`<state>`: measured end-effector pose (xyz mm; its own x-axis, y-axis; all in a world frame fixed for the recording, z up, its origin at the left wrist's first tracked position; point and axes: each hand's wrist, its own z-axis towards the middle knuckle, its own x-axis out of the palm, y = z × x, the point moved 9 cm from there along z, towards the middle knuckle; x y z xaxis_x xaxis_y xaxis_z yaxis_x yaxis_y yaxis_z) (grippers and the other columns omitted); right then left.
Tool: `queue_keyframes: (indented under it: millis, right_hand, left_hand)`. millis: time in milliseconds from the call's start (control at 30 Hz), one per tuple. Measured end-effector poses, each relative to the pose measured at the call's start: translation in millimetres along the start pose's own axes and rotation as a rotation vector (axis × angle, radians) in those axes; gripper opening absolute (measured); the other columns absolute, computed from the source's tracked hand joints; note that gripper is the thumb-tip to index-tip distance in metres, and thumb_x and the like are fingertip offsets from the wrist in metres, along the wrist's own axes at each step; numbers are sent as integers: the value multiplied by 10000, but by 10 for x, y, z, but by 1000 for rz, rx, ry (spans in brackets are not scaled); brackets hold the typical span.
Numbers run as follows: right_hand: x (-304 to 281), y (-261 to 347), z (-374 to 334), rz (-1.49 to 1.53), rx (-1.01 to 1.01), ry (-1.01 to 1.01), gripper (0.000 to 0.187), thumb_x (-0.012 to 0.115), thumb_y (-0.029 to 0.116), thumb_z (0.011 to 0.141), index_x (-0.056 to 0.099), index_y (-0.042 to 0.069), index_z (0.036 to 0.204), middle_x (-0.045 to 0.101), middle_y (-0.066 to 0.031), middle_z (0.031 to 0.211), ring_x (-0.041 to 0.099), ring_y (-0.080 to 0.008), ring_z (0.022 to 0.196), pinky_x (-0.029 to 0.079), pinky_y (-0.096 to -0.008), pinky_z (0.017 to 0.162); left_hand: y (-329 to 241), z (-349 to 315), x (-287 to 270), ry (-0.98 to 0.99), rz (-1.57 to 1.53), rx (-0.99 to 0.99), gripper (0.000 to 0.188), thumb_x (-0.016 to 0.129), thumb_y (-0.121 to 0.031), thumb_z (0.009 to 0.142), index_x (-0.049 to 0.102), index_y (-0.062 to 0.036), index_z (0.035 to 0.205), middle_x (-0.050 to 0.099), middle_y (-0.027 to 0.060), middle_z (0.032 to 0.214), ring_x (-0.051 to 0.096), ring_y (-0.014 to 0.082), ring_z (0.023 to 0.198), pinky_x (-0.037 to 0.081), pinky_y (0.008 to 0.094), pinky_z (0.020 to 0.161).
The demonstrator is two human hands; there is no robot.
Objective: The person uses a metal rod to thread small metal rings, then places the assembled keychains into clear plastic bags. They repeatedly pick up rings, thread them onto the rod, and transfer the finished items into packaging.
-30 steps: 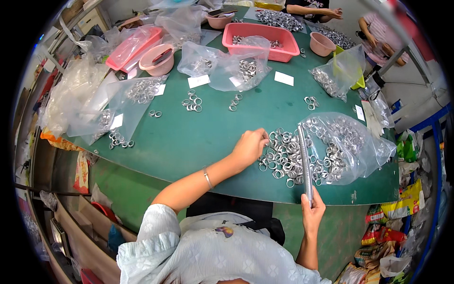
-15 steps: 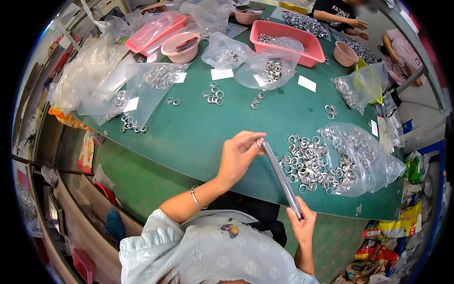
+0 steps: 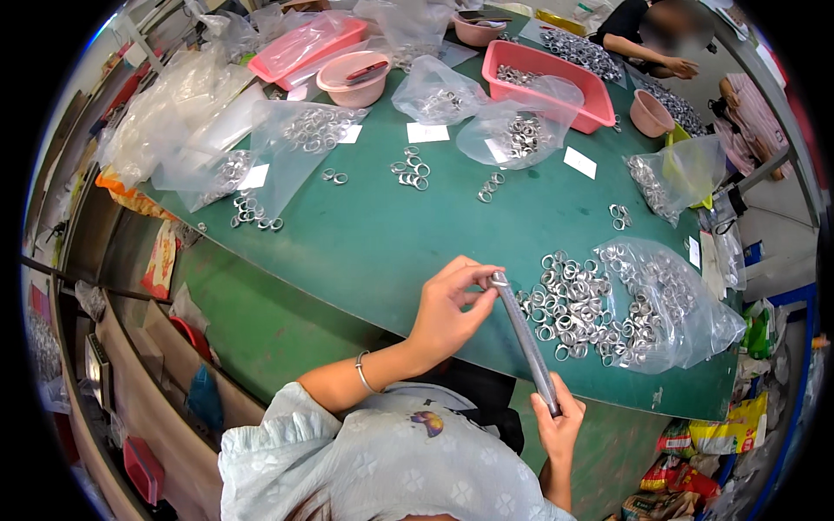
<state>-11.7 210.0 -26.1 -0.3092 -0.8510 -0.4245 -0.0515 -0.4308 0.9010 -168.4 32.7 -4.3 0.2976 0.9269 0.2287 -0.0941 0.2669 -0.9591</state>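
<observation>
My right hand grips the thick lower end of a grey tapered ring mandrel, which slants up and to the left above the table's near edge. At its thin upper end, my left hand pinches a small silver ring with thumb and fingers. The ring is at the mandrel's tip; whether it is around the rod or just against it I cannot tell. Right of the mandrel lies a heap of silver rings, spilling from a clear plastic bag.
Small ring groups and white paper slips lie across the green table. Farther back are bags of rings, a pink tray and pink bowls. Another person's hand is at the far right.
My left hand's fingers have shifted at the mandrel's tip, and the ring, seen face-on before, now shows less clearly. My right hand keeps its grip. The whole view has shifted slightly.
</observation>
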Motion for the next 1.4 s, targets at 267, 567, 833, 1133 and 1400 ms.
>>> queue_keyframes:
  millis: [267, 567, 833, 1133, 1400]
  right_hand:
    - [2, 64, -29, -72, -17, 16, 335, 656, 0, 718, 598, -55, 1043, 487, -28, 631, 414, -56, 546, 360, -201, 509]
    - [33, 106, -23, -76, -15, 72, 322, 648, -1, 718, 600, -58, 1031, 556, -74, 665, 470, -76, 559, 412, -216, 538]
    - [49, 175, -33, -74, -22, 81, 316, 650, -4, 718, 601, -68, 1023, 588, -93, 691, 516, -78, 601, 435, -220, 567]
    - [86, 359, 29, -134, -146, 97, 336, 679, 7, 707, 613, -56, 1030, 578, -119, 633, 508, -157, 476, 411, -257, 487]
    - [76, 532, 63, -176, -251, 109, 350, 697, 30, 678, 631, -28, 1016, 563, -78, 570, 476, -156, 403, 380, -262, 436]
  left_hand:
    - [125, -136, 230, 307, -462, -270, 297, 520, 7, 869, 506, 39, 1164, 476, 172, 1262, 510, 273, 1149, 415, 382, 977]
    - [309, -254, 233, 384, -440, -456, 330, 584, -9, 847, 535, 55, 1166, 595, 186, 1132, 578, 265, 1072, 432, 372, 966]
    - [308, -371, 345, 473, -385, -457, 322, 641, 39, 785, 584, 46, 1101, 611, 169, 1108, 596, 223, 1034, 470, 325, 912]
    - [277, -299, 284, 466, -358, -478, 297, 736, 72, 661, 636, 33, 938, 599, 106, 976, 598, 162, 853, 512, 268, 737]
    - [169, -261, 281, 481, -422, -358, 295, 800, -26, 623, 652, 18, 875, 577, 101, 926, 569, 199, 869, 483, 301, 719]
